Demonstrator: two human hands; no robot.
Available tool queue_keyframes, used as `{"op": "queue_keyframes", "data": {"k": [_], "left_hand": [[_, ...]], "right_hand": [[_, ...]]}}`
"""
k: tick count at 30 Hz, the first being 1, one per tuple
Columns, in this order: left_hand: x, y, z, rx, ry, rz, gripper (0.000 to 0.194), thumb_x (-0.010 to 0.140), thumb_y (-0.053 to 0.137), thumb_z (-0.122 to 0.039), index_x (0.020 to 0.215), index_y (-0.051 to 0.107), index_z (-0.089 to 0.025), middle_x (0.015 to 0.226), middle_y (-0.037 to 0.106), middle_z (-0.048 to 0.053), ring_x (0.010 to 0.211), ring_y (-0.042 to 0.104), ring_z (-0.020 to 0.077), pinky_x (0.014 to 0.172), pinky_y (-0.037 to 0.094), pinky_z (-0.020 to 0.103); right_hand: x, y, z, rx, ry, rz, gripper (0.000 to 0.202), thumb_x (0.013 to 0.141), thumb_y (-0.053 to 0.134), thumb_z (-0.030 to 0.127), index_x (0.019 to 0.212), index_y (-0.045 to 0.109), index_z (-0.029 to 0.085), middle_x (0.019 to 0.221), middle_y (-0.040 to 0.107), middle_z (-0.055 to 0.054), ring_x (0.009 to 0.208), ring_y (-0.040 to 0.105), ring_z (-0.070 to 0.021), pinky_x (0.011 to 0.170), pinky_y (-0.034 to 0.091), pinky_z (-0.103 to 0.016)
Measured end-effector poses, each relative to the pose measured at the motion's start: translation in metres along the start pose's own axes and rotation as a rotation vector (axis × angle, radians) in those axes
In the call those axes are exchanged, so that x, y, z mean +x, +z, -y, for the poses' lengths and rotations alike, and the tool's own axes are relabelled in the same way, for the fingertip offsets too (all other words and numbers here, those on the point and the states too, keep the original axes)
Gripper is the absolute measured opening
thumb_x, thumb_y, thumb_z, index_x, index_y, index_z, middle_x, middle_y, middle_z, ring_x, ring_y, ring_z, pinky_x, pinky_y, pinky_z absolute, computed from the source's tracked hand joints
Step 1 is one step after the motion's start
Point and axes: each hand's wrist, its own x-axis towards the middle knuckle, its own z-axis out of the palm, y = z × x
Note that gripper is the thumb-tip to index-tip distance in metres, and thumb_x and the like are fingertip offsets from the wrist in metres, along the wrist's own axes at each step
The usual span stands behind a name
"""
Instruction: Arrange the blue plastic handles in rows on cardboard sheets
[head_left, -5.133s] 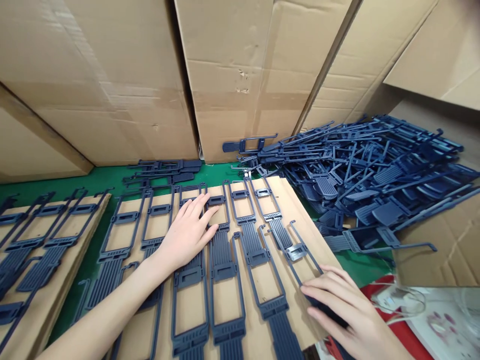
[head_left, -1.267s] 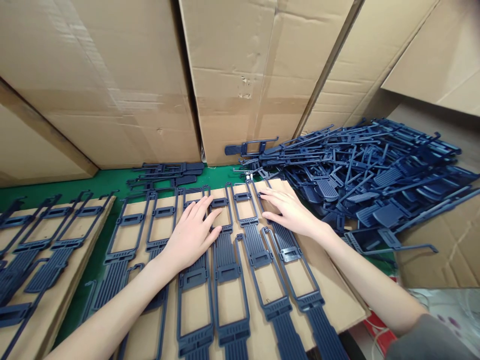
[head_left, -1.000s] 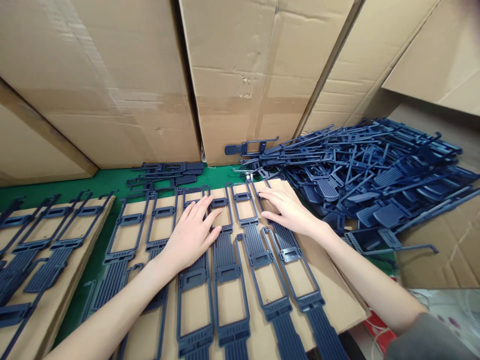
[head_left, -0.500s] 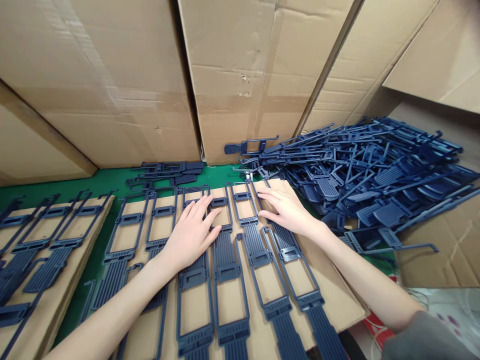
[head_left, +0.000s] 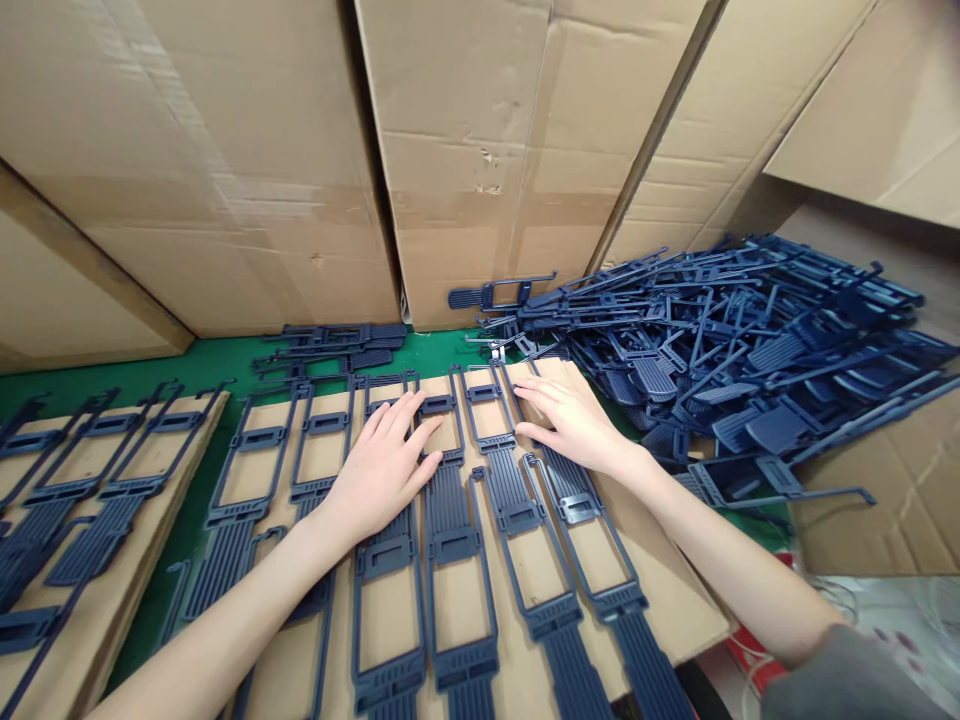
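Dark blue plastic frames (head_left: 455, 545) with ribbed ends lie in rows on a cardboard sheet (head_left: 637, 540). My left hand (head_left: 386, 465) rests palm down over the frames at the middle, its fingers spread and pointing up the sheet. My right hand (head_left: 566, 420) lies flat on the frames near the sheet's upper right corner, fingers apart, covering part of the rightmost frame. Neither hand grips anything.
A big tangled pile of blue frames (head_left: 735, 350) is at the right. A second cardboard sheet (head_left: 161, 500) with frames lies at the left. Some loose frames (head_left: 337, 345) lie on the green table (head_left: 217, 362). Large cardboard boxes (head_left: 495, 150) stand behind.
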Motion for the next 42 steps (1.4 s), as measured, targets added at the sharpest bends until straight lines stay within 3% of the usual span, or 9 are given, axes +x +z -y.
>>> {"op": "queue_keyframes", "data": {"k": [5, 9, 15, 21, 26, 30, 34, 38, 42], "left_hand": [[0.001, -0.001, -0.001, 0.009, -0.002, -0.007, 0.043, 0.097, 0.037, -0.036, 0.129, 0.056, -0.013, 0.149, 0.037, 0.020, 0.141, 0.031, 0.0342, 0.112, 0.029, 0.054], [0.000, -0.001, -0.003, 0.013, -0.018, -0.005, 0.042, 0.097, 0.039, -0.036, 0.128, 0.056, -0.014, 0.149, 0.038, 0.019, 0.140, 0.033, 0.0337, 0.113, 0.029, 0.053], [-0.002, -0.001, -0.004, 0.014, -0.028, 0.003, 0.041, 0.097, 0.040, -0.034, 0.128, 0.056, -0.013, 0.150, 0.037, 0.020, 0.140, 0.032, 0.0338, 0.113, 0.029, 0.052], [-0.001, -0.001, -0.005, 0.004, -0.043, 0.016, 0.039, 0.096, 0.041, -0.034, 0.127, 0.056, -0.015, 0.150, 0.037, 0.019, 0.141, 0.032, 0.0330, 0.113, 0.029, 0.054], [-0.002, -0.002, -0.006, 0.019, -0.052, 0.023, 0.040, 0.097, 0.042, -0.033, 0.129, 0.055, -0.014, 0.151, 0.036, 0.019, 0.141, 0.031, 0.0332, 0.114, 0.028, 0.053], [-0.003, -0.004, -0.006, 0.023, -0.052, 0.042, 0.040, 0.097, 0.041, -0.033, 0.131, 0.053, -0.015, 0.151, 0.036, 0.020, 0.142, 0.031, 0.0323, 0.114, 0.028, 0.053], [-0.003, -0.004, -0.006, 0.013, -0.047, 0.025, 0.039, 0.097, 0.041, -0.033, 0.129, 0.055, -0.015, 0.150, 0.037, 0.020, 0.141, 0.031, 0.0325, 0.114, 0.028, 0.054], [-0.003, -0.003, -0.005, -0.010, -0.048, 0.001, 0.039, 0.096, 0.041, -0.033, 0.127, 0.056, -0.015, 0.149, 0.038, 0.019, 0.140, 0.034, 0.0324, 0.113, 0.029, 0.054], [-0.003, -0.003, -0.005, -0.023, -0.047, -0.004, 0.039, 0.096, 0.041, -0.034, 0.127, 0.056, -0.016, 0.151, 0.037, 0.017, 0.140, 0.033, 0.0317, 0.114, 0.029, 0.053]], "right_hand": [[-0.001, -0.007, 0.003, -0.041, 0.004, 0.009, 0.049, 0.094, 0.047, 0.048, 0.133, 0.053, 0.019, 0.143, 0.051, -0.010, 0.136, 0.041, -0.0262, 0.114, 0.031, -0.051], [-0.003, -0.009, 0.006, 0.001, 0.021, -0.002, 0.053, 0.095, 0.046, 0.048, 0.139, 0.048, 0.018, 0.148, 0.044, -0.010, 0.142, 0.030, -0.0254, 0.116, 0.026, -0.050], [-0.005, 0.003, 0.014, 0.176, 0.007, 0.024, 0.063, 0.096, 0.039, 0.053, 0.151, 0.028, 0.023, 0.158, 0.026, -0.008, 0.147, 0.017, -0.0223, 0.118, 0.021, -0.048], [-0.004, 0.015, 0.016, 0.203, 0.009, 0.037, 0.062, 0.096, 0.040, 0.053, 0.149, 0.032, 0.024, 0.158, 0.023, -0.007, 0.147, 0.014, -0.0217, 0.119, 0.019, -0.049], [-0.012, -0.005, 0.013, 0.239, 0.041, -0.026, 0.061, 0.094, 0.044, 0.051, 0.148, 0.034, 0.023, 0.158, 0.026, -0.009, 0.147, 0.017, -0.0228, 0.119, 0.019, -0.049], [-0.051, -0.036, 0.011, 0.352, 0.191, -0.117, 0.051, 0.092, 0.052, 0.047, 0.140, 0.044, 0.029, 0.153, 0.037, -0.004, 0.142, 0.030, -0.0239, 0.119, 0.022, -0.047], [-0.116, -0.052, 0.014, 0.532, 0.494, -0.170, 0.045, 0.091, 0.052, 0.048, 0.133, 0.053, 0.031, 0.142, 0.052, -0.002, 0.133, 0.046, -0.0239, 0.112, 0.036, -0.042], [-0.173, -0.041, 0.025, 0.569, 0.789, -0.319, 0.047, 0.083, 0.057, 0.057, 0.119, 0.065, 0.028, 0.129, 0.064, -0.004, 0.123, 0.056, -0.0251, 0.103, 0.045, -0.035], [-0.200, -0.018, 0.035, 0.589, 0.960, -0.407, 0.050, 0.076, 0.061, 0.060, 0.110, 0.070, 0.025, 0.121, 0.068, -0.004, 0.114, 0.062, -0.0243, 0.094, 0.050, -0.027]]}}
